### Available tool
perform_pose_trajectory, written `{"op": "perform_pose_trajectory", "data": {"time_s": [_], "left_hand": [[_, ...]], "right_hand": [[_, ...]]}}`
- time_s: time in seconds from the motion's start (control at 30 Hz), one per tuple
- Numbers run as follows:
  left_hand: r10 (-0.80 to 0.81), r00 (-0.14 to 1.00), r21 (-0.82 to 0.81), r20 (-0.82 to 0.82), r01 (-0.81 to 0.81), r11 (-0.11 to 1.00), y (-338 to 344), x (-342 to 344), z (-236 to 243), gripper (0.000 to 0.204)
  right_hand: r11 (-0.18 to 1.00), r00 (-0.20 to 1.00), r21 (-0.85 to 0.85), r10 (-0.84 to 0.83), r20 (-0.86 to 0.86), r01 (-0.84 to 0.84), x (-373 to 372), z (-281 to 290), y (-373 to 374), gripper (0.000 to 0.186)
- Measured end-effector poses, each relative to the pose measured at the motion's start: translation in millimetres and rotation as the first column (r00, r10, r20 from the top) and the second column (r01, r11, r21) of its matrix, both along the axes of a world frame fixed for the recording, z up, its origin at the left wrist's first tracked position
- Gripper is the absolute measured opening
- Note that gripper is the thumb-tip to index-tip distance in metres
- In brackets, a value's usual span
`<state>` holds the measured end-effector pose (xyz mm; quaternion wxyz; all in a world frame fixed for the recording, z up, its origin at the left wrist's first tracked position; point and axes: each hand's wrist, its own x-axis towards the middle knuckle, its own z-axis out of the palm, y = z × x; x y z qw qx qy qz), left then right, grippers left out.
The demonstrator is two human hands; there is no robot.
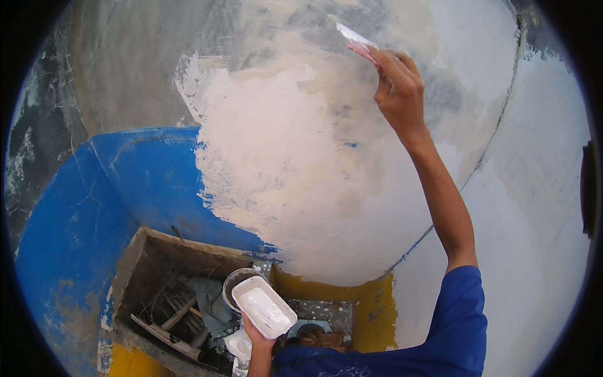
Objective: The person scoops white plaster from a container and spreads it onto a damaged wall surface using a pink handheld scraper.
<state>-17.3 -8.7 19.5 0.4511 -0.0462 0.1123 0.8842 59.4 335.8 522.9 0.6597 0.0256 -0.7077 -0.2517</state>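
Observation:
My right hand (402, 91) is raised to the wall at the upper right, its fingers closed on a putty knife (362, 49) with a pinkish part near the fingers. White putty coats the blade, which is at or close to the grey wall surface; I cannot tell whether it touches. Low in the middle, my left hand (257, 339) grips a shallow rectangular tray (282, 300) from below and the side. White putty (259, 304) lies inside the tray. A broad patch of pale putty (270, 138) covers the wall between the hands, with ragged edges over grey and blue.
A concrete bin (129, 257) at the lower left holds wood pieces (179, 312), wire and a grey cloth (212, 305). Behind the tray stands a round bucket (230, 288). Blue paint (151, 169) covers the left wall, yellow (377, 314) the lower part. A dark crack (496, 138) runs down the right.

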Motion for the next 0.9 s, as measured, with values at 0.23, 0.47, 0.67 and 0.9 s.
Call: {"op": "perform_pose_trajectory", "data": {"time_s": [0.23, 0.47, 0.67, 0.9], "left_hand": [[-0.006, 0.999, 0.01, 0.054, 0.005, 1.0, 4.1, 6.9, -6.2, 0.067], [-0.062, 0.998, -0.001, -0.001, 0.062, 0.998, 5.5, 3.6, 3.6, 0.064], [-0.025, 0.999, 0.018, 0.022, 0.025, 1.0, 14.1, 1.6, 3.3, 0.063], [-0.029, 0.999, -0.013, 0.036, 0.029, 1.0, 16.9, 10.0, 4.4, 0.065]], "right_hand": [[0.991, 0.989, 0.008, -0.134, 0.057, 0.134, 4.0, 12.4, 25.3, 0.045], [0.991, 0.881, -0.103, -0.028, 0.473, 0.087, -19.5, -114.9, -5.4, 0.042], [0.983, 0.977, 0.077, -0.154, -0.149, 0.167, 61.4, 70.5, 36.1, 0.035], [0.991, 0.991, 0.029, -0.131, 0.033, 0.13, 41.5, 27.3, 36.6, 0.044]]}}
